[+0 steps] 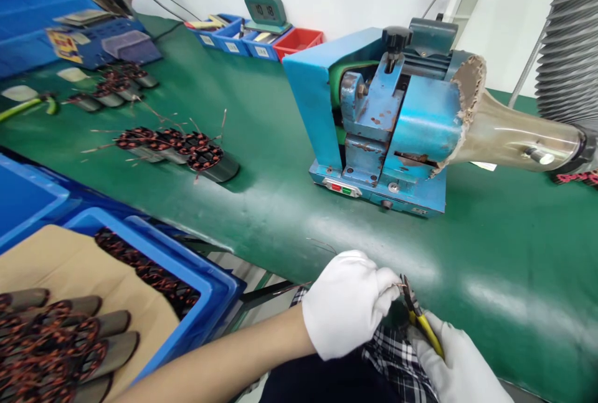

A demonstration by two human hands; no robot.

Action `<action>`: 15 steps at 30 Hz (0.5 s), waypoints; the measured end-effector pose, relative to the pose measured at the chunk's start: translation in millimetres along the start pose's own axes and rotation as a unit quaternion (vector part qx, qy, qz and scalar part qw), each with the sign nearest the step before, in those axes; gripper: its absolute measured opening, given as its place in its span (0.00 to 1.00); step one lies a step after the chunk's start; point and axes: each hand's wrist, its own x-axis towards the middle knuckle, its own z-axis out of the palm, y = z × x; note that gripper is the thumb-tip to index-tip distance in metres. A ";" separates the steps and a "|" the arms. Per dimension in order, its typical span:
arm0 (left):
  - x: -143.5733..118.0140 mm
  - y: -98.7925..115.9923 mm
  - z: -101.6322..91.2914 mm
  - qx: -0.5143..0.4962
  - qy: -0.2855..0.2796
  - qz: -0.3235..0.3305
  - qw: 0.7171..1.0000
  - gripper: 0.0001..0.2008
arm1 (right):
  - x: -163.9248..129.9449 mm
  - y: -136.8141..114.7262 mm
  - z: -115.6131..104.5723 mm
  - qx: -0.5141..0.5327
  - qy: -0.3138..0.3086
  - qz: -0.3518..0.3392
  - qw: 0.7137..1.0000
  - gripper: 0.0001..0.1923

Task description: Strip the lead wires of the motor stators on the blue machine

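Copper lead wires [397, 285] — thin strands pinched at the fingertips of the gloved left hand [348, 303] — sit right at the near edge of the bench, just above the person's lap. That hand is closed around something, most likely a wound stator, but the glove hides it and I cannot tell for sure. Just to its right, the gloved right hand [455, 362] grips the yellow handles of a pair of side cutters [418, 312], whose tips meet the wires. My reading is that the trimming of the leads is in hand; the cut would need the strands held taut and the blades square across them, close to the fingers yet clear of the glove.

Going left to right about the room: a blue crate [187, 266] lined with cardboard holds wound stators [60, 341]; more stators [180, 147] lie in a row on the green bench mat [280, 203]; small blue and red bins and a green clock [265, 12] stand against the white wall; then a worn blue bench machine [378, 123] with a metal funnel feeding a ribbed extraction hose [567, 35].
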 end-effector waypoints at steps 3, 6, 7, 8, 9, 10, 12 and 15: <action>-0.3 -0.4 -0.2 0.001 -0.002 -0.002 1.000 0.10 | -0.5 -8.0 -0.8 0.018 -0.063 0.079 0.995 0.20; -1.3 -1.0 1.3 -0.025 0.019 -0.012 0.999 0.11 | 0.7 -18.9 -5.3 0.027 -0.090 0.117 0.989 0.21; -1.6 -1.1 1.8 -0.032 0.027 -0.014 0.999 0.11 | 1.0 -21.5 -6.6 0.026 -0.097 0.121 0.988 0.21; -1.8 -1.1 2.1 -0.037 0.032 -0.015 0.999 0.11 | 1.0 -23.2 -7.4 0.023 -0.100 0.123 0.987 0.21; -1.9 -1.0 2.3 -0.039 0.034 -0.015 0.999 0.10 | 0.6 -23.8 -7.3 0.020 -0.096 0.123 0.988 0.21; -1.8 -0.9 2.3 -0.039 0.033 -0.014 0.999 0.10 | -0.3 -23.5 -6.0 0.016 -0.086 0.121 0.989 0.20; -1.3 -0.7 2.2 -0.038 0.031 -0.013 0.999 0.10 | -3.0 -20.4 -0.4 0.013 -0.057 0.116 0.992 0.19; -0.6 -0.9 2.6 -0.029 0.040 -0.010 0.999 0.11 | -6.2 -12.4 11.4 0.038 -0.017 0.113 0.993 0.19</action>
